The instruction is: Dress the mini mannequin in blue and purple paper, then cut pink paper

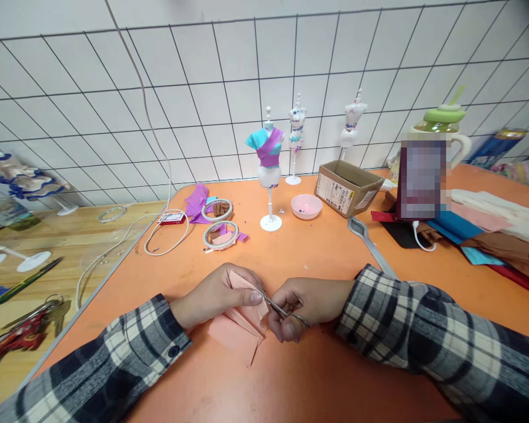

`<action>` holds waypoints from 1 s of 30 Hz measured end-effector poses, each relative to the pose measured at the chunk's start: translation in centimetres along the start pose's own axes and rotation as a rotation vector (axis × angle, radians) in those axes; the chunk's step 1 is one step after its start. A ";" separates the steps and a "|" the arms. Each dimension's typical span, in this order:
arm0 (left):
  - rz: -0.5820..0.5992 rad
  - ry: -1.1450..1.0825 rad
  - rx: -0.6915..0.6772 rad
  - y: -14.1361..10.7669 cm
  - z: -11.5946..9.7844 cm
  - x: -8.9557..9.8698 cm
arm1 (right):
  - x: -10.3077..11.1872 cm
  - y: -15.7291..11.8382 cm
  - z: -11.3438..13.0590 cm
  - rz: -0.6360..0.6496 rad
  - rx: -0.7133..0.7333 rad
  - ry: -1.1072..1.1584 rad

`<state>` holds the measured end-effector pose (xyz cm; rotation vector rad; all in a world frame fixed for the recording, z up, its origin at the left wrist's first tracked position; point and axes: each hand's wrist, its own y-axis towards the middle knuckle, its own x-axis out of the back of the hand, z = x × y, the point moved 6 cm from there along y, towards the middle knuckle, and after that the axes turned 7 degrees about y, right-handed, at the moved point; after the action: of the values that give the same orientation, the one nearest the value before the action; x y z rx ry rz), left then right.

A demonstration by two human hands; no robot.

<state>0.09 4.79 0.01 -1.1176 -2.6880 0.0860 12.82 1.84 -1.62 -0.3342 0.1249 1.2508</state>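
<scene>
Peach paper (pixel 234 339), folded into several loose layers, is located at the front centre of the orange table (pixel 335 376), between the two hands. The left hand (pixel 223 292) is clamped on the upper part of the paper, thumb on top; the lower layers fan out beneath it, partly above the table surface. The right hand (pixel 296 298) is closed around the handles of a pair of metal scissors (pixel 277 306). The scissor blades point toward the left hand and meet the paper edge just beside the left thumb. Exact blade opening cannot be determined.

Behind the hands, two tape rolls (pixel 223 246) lie flat, one behind the other, with paper scraps inside their rings. Purple paper (pixel 196 204) adjoins the rear roll. To the right of the rolls, a miniature dress form (pixel 270 177) stands upright, its torso wrapped in turquoise and purple. Next to it is a pink bowl (pixel 306 214) containing small pieces, followed by an open cardboard box (pixel 335 197). Two further dress forms (pixel 296 138) stand near the tiled wall (pixel 194 88). At far right, layered coloured sheets (pixel 498 244) lie beside an upright phone (pixel 423 182).
</scene>
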 end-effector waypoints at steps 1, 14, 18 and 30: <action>0.001 -0.003 -0.004 0.0 -0.1 0.0 | -0.1 0.0 0.0 0.003 -0.003 0.016; -0.059 -0.056 0.021 -0.3 -0.3 0.2 | 0.0 0.2 0.0 -0.028 0.000 -0.016; -0.169 -0.109 0.022 -0.5 -0.1 0.9 | -0.1 0.2 0.4 -0.040 0.029 -0.011; -0.088 0.011 0.004 -0.2 -0.3 0.5 | -0.5 0.0 0.7 0.029 0.012 -0.017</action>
<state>-0.33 5.02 0.45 -0.9939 -2.7219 0.0700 12.61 1.58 -0.77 -0.3126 0.1233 1.2812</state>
